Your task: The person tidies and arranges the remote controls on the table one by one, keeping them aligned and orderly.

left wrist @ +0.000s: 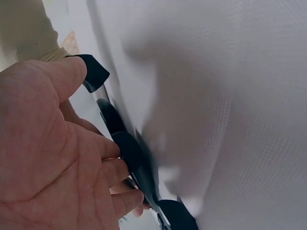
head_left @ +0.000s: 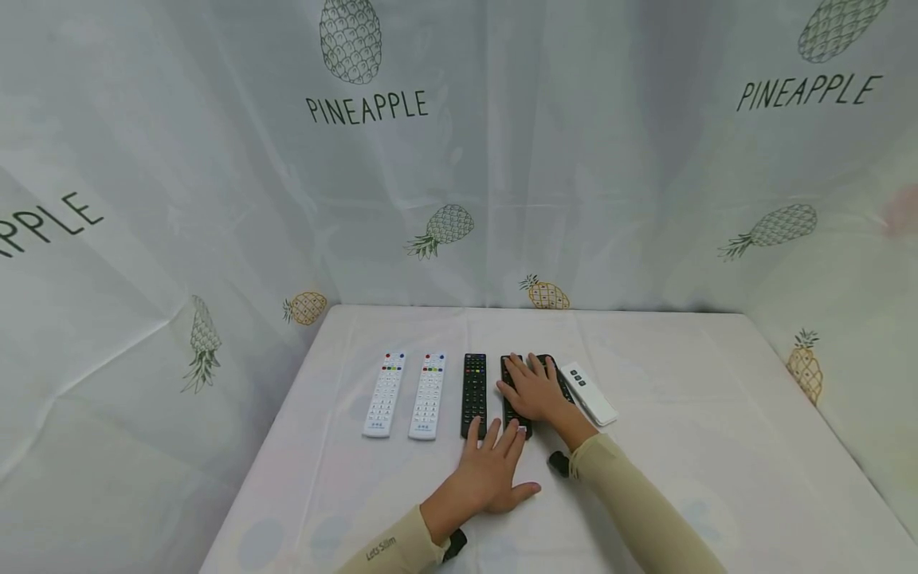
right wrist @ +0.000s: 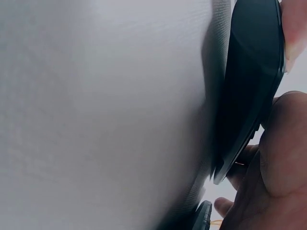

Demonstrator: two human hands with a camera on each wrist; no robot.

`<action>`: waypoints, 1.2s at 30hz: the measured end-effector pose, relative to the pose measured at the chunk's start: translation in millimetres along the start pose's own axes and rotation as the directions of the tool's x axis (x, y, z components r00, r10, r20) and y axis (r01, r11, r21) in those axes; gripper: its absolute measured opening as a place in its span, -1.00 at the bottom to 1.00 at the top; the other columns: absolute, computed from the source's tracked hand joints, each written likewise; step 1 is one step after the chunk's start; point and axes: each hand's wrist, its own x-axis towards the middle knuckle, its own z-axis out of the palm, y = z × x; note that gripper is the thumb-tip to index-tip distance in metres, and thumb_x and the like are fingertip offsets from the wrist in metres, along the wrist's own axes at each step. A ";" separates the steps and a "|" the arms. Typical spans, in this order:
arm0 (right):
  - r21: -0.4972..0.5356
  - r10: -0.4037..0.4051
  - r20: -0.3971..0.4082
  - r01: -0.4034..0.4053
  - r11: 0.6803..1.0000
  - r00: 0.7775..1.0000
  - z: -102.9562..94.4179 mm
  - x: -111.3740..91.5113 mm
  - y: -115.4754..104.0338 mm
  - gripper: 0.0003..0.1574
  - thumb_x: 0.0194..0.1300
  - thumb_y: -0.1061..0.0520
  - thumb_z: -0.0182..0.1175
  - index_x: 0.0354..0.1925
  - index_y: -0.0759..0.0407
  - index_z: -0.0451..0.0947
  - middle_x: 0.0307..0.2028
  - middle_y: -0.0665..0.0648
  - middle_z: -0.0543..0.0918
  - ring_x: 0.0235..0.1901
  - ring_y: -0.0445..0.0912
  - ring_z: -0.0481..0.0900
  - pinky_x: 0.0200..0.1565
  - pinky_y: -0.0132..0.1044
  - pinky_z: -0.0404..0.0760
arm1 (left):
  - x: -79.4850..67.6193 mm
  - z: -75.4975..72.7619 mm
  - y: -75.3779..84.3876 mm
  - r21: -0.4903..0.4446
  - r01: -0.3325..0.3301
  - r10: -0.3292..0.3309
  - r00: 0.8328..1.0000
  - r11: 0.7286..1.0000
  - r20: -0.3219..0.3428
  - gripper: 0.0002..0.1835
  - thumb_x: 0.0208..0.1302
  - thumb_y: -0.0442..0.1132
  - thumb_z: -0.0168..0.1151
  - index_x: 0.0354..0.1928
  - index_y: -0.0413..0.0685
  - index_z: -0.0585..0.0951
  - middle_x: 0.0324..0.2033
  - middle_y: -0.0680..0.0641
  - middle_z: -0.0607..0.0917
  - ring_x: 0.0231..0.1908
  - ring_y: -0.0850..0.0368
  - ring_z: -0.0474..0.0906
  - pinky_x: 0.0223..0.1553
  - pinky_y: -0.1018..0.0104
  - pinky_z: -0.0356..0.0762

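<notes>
Three black remote controls lie side by side: a left one (head_left: pixel 474 387), a middle one (head_left: pixel 508 412) and a tilted right one (head_left: pixel 565 386). My right hand (head_left: pixel 534 391) lies spread over the middle and right ones, hiding parts of both. Below them, my left hand (head_left: pixel 488 476) has its fingers extended, the tips at the lower ends of the left and middle remotes. In the left wrist view its fingers (left wrist: pixel 115 172) reach along dark remote ends (left wrist: pixel 136 160). A black remote's side (right wrist: pixel 249 72) fills the right wrist view's upper right, beside the hand (right wrist: pixel 283 153).
Two white remotes, one (head_left: pixel 384 396) far left and another (head_left: pixel 428 396) beside it, stand upright in the row. A white remote (head_left: pixel 588 394) with few buttons lies slanted at the right. The white-covered table (head_left: pixel 344 335) meets a pineapple-print cloth (head_left: pixel 588 159) behind.
</notes>
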 end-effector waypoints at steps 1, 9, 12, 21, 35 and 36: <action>0.002 0.001 0.000 -0.001 1.000 1.000 -0.5 -0.3 0.2 -0.19 0.53 -0.28 -0.18 0.51 0.12 0.14 0.52 0.17 0.17 0.50 0.29 0.01 0.42 0.36 -0.16 | -0.3 -0.8 0.1 -0.005 0.001 -0.001 1.000 1.000 0.002 -0.07 0.33 0.52 -0.27 0.56 0.13 0.08 0.57 0.07 0.04 0.55 -0.04 -0.04 0.47 -0.23 -0.14; 0.014 0.011 0.008 -0.011 1.000 1.000 -2.8 -0.5 0.7 -0.17 0.53 -0.30 -0.20 0.53 0.11 0.10 0.53 0.15 0.14 0.51 0.28 -0.01 0.42 0.37 -0.18 | 3.3 0.2 0.4 -0.035 -0.005 0.005 1.000 0.999 0.007 -0.07 0.33 0.51 -0.25 0.56 0.11 0.07 0.57 0.04 0.02 0.55 -0.07 -0.06 0.46 -0.26 -0.18; 0.027 0.000 -0.015 0.000 1.000 1.000 -3.6 0.2 0.2 -0.18 0.53 -0.29 -0.18 0.52 0.12 0.12 0.52 0.17 0.16 0.51 0.29 0.01 0.41 0.38 -0.17 | 6.0 2.0 -1.1 -0.032 -0.003 0.003 1.000 0.999 0.001 -0.06 0.33 0.52 -0.26 0.57 0.10 0.06 0.57 0.04 0.01 0.55 -0.07 -0.07 0.46 -0.26 -0.19; 0.033 -0.002 -0.007 0.003 0.999 1.000 -5.0 1.9 -1.1 -0.17 0.52 -0.29 -0.15 0.52 0.13 0.11 0.53 0.17 0.14 0.51 0.29 0.00 0.42 0.38 -0.19 | 7.1 4.9 -2.6 -0.025 0.006 -0.006 1.000 1.000 -0.005 -0.06 0.32 0.52 -0.25 0.57 0.12 0.06 0.57 0.05 0.02 0.55 -0.05 -0.04 0.47 -0.25 -0.16; 0.045 0.001 -0.001 -0.001 0.999 1.000 -1.4 1.9 -0.8 -0.19 0.52 -0.28 -0.16 0.51 0.12 0.14 0.52 0.17 0.16 0.51 0.29 0.00 0.41 0.38 -0.21 | 3.4 4.3 -1.3 -0.029 0.017 -0.017 1.000 0.999 0.018 -0.06 0.31 0.53 -0.26 0.57 0.16 0.04 0.57 0.09 0.00 0.56 -0.03 -0.07 0.47 -0.23 -0.16; 0.048 -0.001 -0.003 0.001 0.999 1.000 -1.7 1.3 -1.3 -0.19 0.52 -0.28 -0.16 0.51 0.12 0.14 0.52 0.17 0.16 0.51 0.29 0.00 0.41 0.38 -0.21 | 3.4 4.9 -1.4 -0.031 0.017 -0.016 1.000 0.999 0.019 -0.06 0.31 0.53 -0.25 0.57 0.16 0.04 0.57 0.09 0.00 0.56 -0.03 -0.07 0.47 -0.23 -0.16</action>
